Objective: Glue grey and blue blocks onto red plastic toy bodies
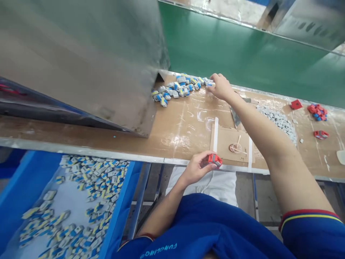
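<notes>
My left hand (198, 167) is at the bench's near edge, its fingers and thumb closed round a small red toy car (215, 160) with grey parts. Farther off, my right hand (221, 87) is at the right end of a pile of small grey, blue and yellow toy cars (185, 85). Its thumb and fingertips close on a grey-and-blue toy car (209, 84) from that pile, partly hidden by the fingers. Below the right forearm lies a cardboard sheet (229, 140) with a small round dish (235, 148) and a thin stick on it.
A large metal housing (107, 72) rises at left. A green conveyor belt (237, 54) runs behind the bench. Small grey parts (280, 120), red-and-blue pieces (318, 112) and another red car (321, 135) lie right. A blue bin (118, 205) holds many toy cars.
</notes>
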The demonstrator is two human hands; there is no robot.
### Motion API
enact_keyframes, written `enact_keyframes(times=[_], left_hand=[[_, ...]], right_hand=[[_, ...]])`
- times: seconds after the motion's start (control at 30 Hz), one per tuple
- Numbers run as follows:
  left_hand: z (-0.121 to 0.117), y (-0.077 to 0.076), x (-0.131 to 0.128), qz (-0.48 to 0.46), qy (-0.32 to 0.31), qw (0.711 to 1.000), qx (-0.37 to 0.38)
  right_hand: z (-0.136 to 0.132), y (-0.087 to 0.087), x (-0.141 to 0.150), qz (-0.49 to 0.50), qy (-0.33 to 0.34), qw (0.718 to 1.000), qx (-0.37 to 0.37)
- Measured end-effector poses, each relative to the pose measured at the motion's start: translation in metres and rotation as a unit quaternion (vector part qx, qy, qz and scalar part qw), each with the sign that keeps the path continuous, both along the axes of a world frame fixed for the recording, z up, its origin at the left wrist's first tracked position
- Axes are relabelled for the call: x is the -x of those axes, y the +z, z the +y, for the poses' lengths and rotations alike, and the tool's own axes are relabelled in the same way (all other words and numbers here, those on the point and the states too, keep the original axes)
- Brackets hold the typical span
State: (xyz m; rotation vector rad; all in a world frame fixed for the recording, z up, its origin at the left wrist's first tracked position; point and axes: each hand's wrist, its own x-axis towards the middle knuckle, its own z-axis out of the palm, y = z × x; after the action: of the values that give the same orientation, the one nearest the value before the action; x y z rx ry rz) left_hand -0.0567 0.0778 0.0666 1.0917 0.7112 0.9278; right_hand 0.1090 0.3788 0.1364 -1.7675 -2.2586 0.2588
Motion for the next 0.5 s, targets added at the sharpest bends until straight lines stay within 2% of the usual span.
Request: enact_keyframes(times=[0.1, 0.17, 0.23, 0.33, 0.43, 0.5], left_hand=[[0.001, 0.005, 0.001, -0.001, -0.007, 1.000, 0.003], [0.003, 0.008, 0.001, 0.000, -0.012, 1.000, 0.008], [0.003, 0.008, 0.002, -0.012, -0.019, 1.000, 0.017], [0.004, 0.004, 0.001, -0.066, -0.020, 0.997, 0.042], [0.009, 0.002, 0.000, -0.107, -0.009, 0.993, 0.055], [0.013, 0.005, -0.002, -0.120, -0.008, 0.992, 0.042]], right_hand=[[0.020, -0.006, 0.016, 0.021, -0.070, 0.997, 0.033], [0.019, 0.000, 0.013, 0.033, -0.091, 0.993, 0.064], [0.005, 0.012, 0.001, 0.054, -0.085, 0.991, 0.087], [-0.038, 0.041, -0.025, 0.175, -0.025, 0.974, 0.143], [-0.106, 0.072, -0.044, 0.336, 0.039, 0.917, 0.210], [-0.156, 0.086, -0.050, 0.406, 0.040, 0.886, 0.221]])
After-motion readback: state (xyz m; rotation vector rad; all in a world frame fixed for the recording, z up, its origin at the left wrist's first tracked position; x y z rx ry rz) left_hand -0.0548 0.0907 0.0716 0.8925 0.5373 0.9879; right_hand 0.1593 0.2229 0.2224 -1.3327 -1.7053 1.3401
